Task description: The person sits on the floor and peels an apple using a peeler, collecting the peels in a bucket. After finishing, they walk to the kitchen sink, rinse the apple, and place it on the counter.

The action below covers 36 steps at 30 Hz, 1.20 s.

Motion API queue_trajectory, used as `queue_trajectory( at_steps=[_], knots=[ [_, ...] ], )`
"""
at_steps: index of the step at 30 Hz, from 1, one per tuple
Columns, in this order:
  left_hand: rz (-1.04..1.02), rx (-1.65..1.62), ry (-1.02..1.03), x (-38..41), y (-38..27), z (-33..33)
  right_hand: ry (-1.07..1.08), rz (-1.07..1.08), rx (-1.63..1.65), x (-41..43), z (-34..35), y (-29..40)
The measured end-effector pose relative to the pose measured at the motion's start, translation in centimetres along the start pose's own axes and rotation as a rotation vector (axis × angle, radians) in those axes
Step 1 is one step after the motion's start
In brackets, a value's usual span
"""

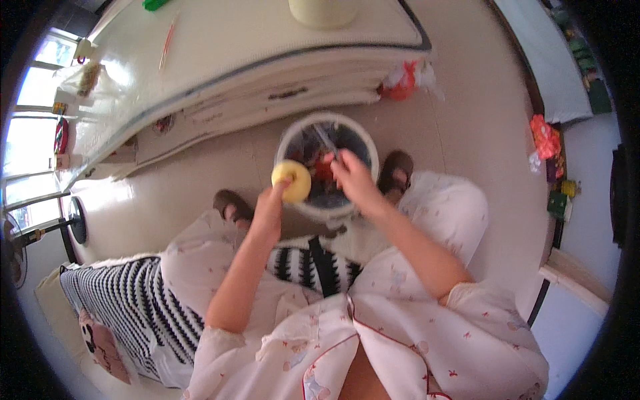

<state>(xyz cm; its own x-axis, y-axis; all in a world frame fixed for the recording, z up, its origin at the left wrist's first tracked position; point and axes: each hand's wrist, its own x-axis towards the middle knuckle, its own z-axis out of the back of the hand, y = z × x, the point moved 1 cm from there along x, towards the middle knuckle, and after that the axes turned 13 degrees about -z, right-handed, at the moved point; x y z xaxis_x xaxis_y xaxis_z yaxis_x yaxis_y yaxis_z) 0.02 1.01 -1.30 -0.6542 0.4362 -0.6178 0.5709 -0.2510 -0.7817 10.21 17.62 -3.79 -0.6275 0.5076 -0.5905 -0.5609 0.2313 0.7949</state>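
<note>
In my left hand (275, 200) is a round yellow fruit (296, 186), perhaps an apple or pear, with my thumb at the hollow of its end. My right hand (352, 175) grips the dark handle of a knife (326, 137); its blade points up and to the left, apart from the fruit. Both hands are over a round, pale-rimmed bin (371, 137) with a dark liner. Reddish scraps (322, 172) lie inside the bin, partly hidden by my right hand.
A long white table (240, 45) with drawers stands beyond the bin, bearing a pale round container (322, 11). My slippered feet flank the bin. A striped black-and-white cover (135, 295) lies on the seat at left; a red-and-white bag (402, 85) is by the table's end.
</note>
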Motion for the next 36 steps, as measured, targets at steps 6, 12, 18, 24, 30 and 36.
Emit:
queue_trajectory(
  at_steps=[6, 12, 18, 24, 30, 36],
  knots=[
    [0.131, -0.025, 0.013, 2.1, 1.2, -1.2, -0.007, -0.229, 0.115, 0.2, -1.8, 0.6],
    [0.071, 0.124, 0.154, 4.5, 0.5, -1.0, -0.192, 0.008, -0.123, 1.9, -0.2, 4.1],
    [-0.07, 0.668, 0.465, 6.8, 0.1, -2.9, -0.234, 0.109, -0.347, 2.0, 1.4, 5.2],
    [0.176, 0.552, 0.378, 1.2, -9.9, -12.3, -0.659, 0.071, -0.098, -1.3, 9.6, 6.9],
    [-0.057, 0.269, 0.529, -5.1, -24.7, -30.6, -0.68, -0.144, 0.582, -8.9, 27.8, 21.2],
    [-0.178, -0.106, 0.711, -15.1, -39.1, -46.3, -0.645, 0.072, 0.794, -21.9, 43.1, 35.5]
  ],
)
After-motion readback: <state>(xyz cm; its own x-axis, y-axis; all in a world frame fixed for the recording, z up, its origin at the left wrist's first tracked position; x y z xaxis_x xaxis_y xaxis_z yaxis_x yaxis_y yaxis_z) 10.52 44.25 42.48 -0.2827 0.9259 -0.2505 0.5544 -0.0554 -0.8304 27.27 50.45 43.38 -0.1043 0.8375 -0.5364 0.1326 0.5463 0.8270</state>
